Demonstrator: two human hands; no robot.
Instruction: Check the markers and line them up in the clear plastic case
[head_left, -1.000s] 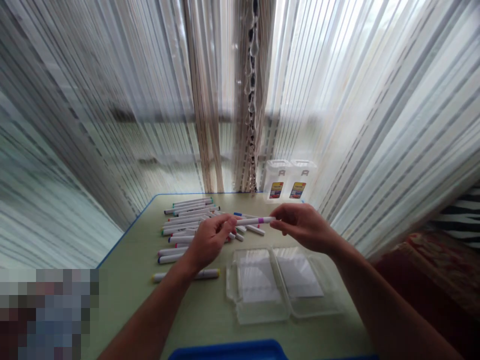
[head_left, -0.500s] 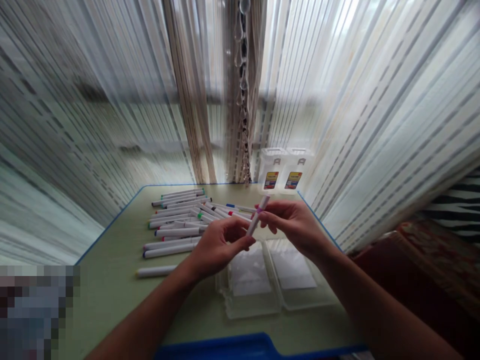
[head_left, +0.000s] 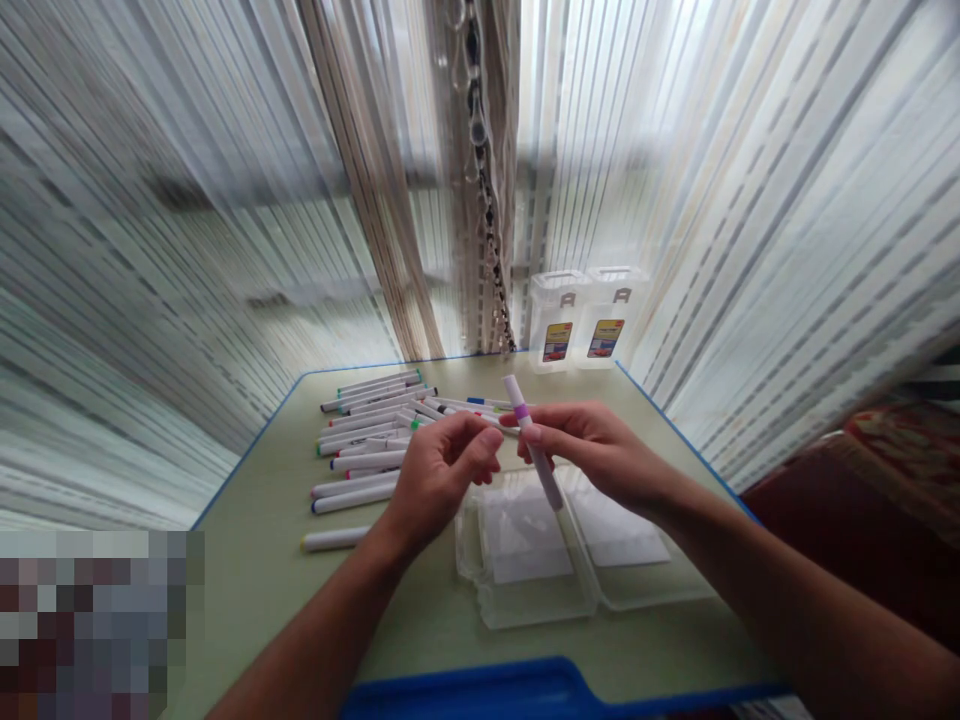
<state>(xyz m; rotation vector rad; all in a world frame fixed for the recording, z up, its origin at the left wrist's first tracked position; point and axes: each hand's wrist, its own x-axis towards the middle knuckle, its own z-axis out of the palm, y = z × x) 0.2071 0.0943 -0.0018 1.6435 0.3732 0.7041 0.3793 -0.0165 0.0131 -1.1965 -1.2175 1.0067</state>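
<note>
My right hand [head_left: 581,440] pinches a white marker [head_left: 543,470] with a purple band, between thumb and fingers. The marker is tilted, its upper end leaning left and its lower end over the clear plastic case [head_left: 536,605]. My left hand [head_left: 442,470] is just left of the marker, apart from it, with fingers curled in against the thumb and nothing visible in them. Beyond and left of my left hand lie several white markers [head_left: 367,462] with coloured ends, some in rows and some crossed in a loose heap. The case lies opened flat, with white sheets inside.
Two upright clear boxes [head_left: 559,315] with coloured labels stand at the table's back right corner. A yellow-ended marker [head_left: 330,540] lies alone at the left. The pale green table [head_left: 247,590] has a blue edge, and a blue tray-like part [head_left: 465,690] is at the front. String curtains hang behind.
The marker has turned from lying level between both hands to a steep tilt in my right hand. My left hand has let go of it and curled its fingers.
</note>
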